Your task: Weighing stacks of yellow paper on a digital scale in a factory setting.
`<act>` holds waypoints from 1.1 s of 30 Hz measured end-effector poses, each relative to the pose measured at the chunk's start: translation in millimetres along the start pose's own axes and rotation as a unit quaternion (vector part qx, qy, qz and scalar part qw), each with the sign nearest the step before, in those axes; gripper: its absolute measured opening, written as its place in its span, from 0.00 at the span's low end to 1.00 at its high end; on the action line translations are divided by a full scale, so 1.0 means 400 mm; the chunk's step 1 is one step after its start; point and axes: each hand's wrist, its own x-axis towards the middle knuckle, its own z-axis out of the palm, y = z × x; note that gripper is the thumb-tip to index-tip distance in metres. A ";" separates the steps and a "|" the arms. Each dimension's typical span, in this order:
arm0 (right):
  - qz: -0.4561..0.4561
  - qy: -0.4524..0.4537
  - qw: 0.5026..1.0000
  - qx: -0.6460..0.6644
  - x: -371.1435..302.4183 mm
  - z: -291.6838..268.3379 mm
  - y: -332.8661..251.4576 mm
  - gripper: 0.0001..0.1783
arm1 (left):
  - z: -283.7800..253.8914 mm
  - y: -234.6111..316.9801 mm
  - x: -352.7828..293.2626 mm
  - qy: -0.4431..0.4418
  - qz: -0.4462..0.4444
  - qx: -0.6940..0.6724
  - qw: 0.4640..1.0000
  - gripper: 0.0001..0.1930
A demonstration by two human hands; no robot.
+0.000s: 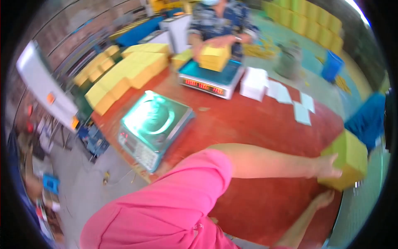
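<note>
A large yellow block (350, 159), seemingly a stack of paper, stands at the right end of the red table. My left hand (328, 167) rests against its near left side with the fingers stretched out and apart; the left arm, in a pink sleeve, crosses the table. Just below the block is my right hand (323, 200), blurred; its fingers are hard to read, and whether it touches the block cannot be told. A digital scale (155, 126) with a shiny plate sits bare on the table's left part.
Across the red table (257, 124), a person's hands (222, 40) hold a yellow stack (214, 57) on a second scale (203, 85). Yellow blocks (130, 68) line the far left edge. White paper slips (278, 91) lie at the back right. A blue bin (332, 65) stands beyond.
</note>
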 end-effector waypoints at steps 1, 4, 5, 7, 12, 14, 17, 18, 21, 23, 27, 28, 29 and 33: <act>0.084 -0.023 0.994 0.061 -0.033 -0.008 -0.017 0.20 | -0.110 0.083 -0.136 -0.024 0.000 0.044 0.999 0.38; 0.153 -0.181 0.958 0.164 -0.208 0.045 -0.207 0.18 | -0.466 0.242 -0.502 0.075 -0.042 0.117 0.989 0.37; 0.161 -0.214 0.937 0.224 -0.281 0.041 -0.278 0.16 | -0.550 0.283 -0.616 0.114 -0.060 0.099 0.987 0.36; 0.164 -0.288 0.885 0.328 -0.461 0.020 -0.512 0.14 | -0.692 0.368 -0.850 0.202 -0.116 0.122 0.965 0.27; -0.002 -0.497 0.767 0.405 -0.824 -0.050 -1.190 0.10 | -1.008 0.428 -1.357 0.376 -0.204 0.091 0.899 0.21; -0.064 -0.575 0.692 0.432 -0.960 -0.035 -1.375 0.11 | -1.136 0.433 -1.552 0.444 -0.209 0.087 0.867 0.21; -0.113 -0.649 0.608 0.444 -1.180 -0.045 -1.637 0.10 | -1.321 0.400 -1.814 0.491 -0.211 0.079 0.841 0.21; -0.117 -0.646 0.614 0.438 -1.257 -0.036 -1.705 0.10 | -1.383 0.387 -1.886 0.510 -0.216 0.078 0.829 0.21; -0.133 -0.724 0.552 0.392 -1.469 -0.015 -1.865 0.08 | -1.491 0.381 -2.072 0.511 -0.239 0.202 0.801 0.22; -0.149 -0.768 0.475 0.403 -1.600 0.019 -1.980 0.08 | -1.549 0.360 -2.194 0.533 -0.213 0.186 0.797 0.20; -0.198 -0.806 0.409 0.380 -1.796 0.031 -2.106 0.08 | -1.587 0.390 -2.361 0.608 -0.210 0.157 0.749 0.17; -0.237 -0.811 0.382 0.375 -1.844 0.024 -2.129 0.09 | -1.601 0.395 -2.401 0.622 -0.185 0.247 0.719 0.16; -0.276 -0.813 0.354 0.371 -1.886 0.019 -2.148 0.10 | -1.611 0.403 -2.427 0.625 -0.194 0.244 0.716 0.16; -0.506 -0.678 0.385 0.368 -2.064 0.075 -2.213 0.23 | -1.656 0.406 -2.489 0.511 -0.207 0.583 0.597 0.24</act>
